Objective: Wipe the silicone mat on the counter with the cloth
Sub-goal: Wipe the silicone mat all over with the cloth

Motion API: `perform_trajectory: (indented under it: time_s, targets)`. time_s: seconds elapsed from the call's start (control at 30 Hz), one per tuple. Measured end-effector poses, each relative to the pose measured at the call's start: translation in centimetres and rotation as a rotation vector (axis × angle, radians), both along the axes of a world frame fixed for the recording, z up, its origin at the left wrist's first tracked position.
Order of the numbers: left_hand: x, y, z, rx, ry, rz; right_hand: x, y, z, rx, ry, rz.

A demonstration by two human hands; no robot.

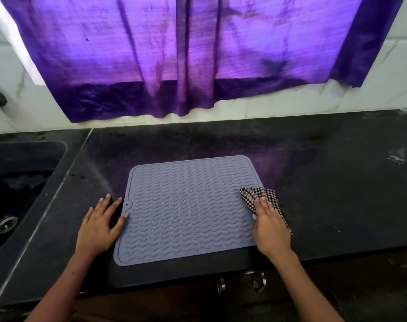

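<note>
The checked cloth (260, 197) is pressed flat by the right hand (271, 228) over the silicone mat's (186, 210) right edge. The mat's left edge is touched by the spread left hand (99, 226). Bare desk (325, 194) is seen right and far.

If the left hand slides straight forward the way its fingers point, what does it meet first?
Probably nothing soon. The left hand lies flat beside the silicone mat, thumb touching its edge, fingers pointing up and slightly right over bare counter. The way looks free up to the tiled wall.

— What's your counter (314, 182) carrying?
— A mat (188, 212) lies flat at its front edge. Your cloth (259, 196) straddles the mat's right edge, partly on the counter. Your left hand (100, 226) rests beside the mat.
</note>
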State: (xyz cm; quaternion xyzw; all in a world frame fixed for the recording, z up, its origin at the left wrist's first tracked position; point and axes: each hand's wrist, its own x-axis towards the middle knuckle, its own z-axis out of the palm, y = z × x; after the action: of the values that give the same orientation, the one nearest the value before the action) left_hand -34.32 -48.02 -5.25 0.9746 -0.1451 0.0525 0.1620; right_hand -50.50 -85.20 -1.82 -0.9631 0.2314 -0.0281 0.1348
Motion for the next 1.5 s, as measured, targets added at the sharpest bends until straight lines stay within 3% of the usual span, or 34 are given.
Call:
perform_trajectory:
  time_s: [0.13, 0.2, 0.3, 0.37, 0.43, 0.6, 0.7, 0.8, 0.9, 1.03, 1.07, 1.2, 1.3, 1.37, 1.5]
  targets:
    - [-0.2, -0.1, 0.1, -0.004, -0.006, 0.006, 1.6, -1.6, 3.8, 0.243, 0.106, -0.121]
    - [-0.1, -0.2, 0.2, -0.008, -0.005, 0.010, 3.6, -3.5, 5.3, 0.481, 0.110, -0.221]
    - [-0.1, -0.2, 0.5, -0.011, 0.003, 0.015, 6.2, -5.0, 6.0, 0.825, -0.127, -0.419]
    - [-0.2, -0.2, 0.4, -0.010, 0.004, 0.016, 7.1, -4.0, 6.0, 0.716, -0.293, -0.452]
    - [-0.1, -0.2, 0.3, -0.011, 0.003, 0.019, 7.6, -2.5, 5.4, 0.504, -0.323, -0.376]
    - [0.0, -0.1, 0.2, -0.019, -0.004, 0.021, 7.8, -0.2, 0.3, 0.167, -0.026, -0.007]
    - [-0.2, -0.2, 0.2, -0.035, -0.027, 0.025, 7.6, -1.2, -0.9, 0.141, -0.100, 0.036]
    - [-0.1, -0.2, 0.3, -0.046, -0.043, 0.026, 7.4, -2.7, -0.7, 0.277, -0.162, 0.081]
    - [0.0, -0.2, 0.2, -0.036, -0.037, 0.027, 7.6, -3.4, 0.2, 0.451, -0.176, -0.012]
    - [0.0, 0.0, 0.3, -0.030, -0.022, 0.028, 9.1, -4.6, 2.2, 1.024, -0.347, -0.303]
    - [-0.1, -0.1, 0.4, -0.029, -0.020, 0.028, 9.3, -4.6, 2.5, 1.070, -0.416, -0.357]
    - [-0.3, -0.2, 0.3, -0.037, -0.015, 0.029, 8.9, -0.7, 3.5, 0.686, -0.414, -0.192]
    - [-0.3, -0.2, 0.3, -0.040, -0.016, 0.028, 8.3, 3.0, 1.4, 0.444, -0.206, 0.106]
    - [-0.3, -0.2, 0.3, -0.036, -0.021, 0.023, 8.0, 3.8, -0.4, 0.174, -0.055, 0.235]
    - [-0.1, -0.3, 0.1, -0.045, -0.039, 0.027, 8.6, 2.7, -0.9, 0.156, -0.016, 0.243]
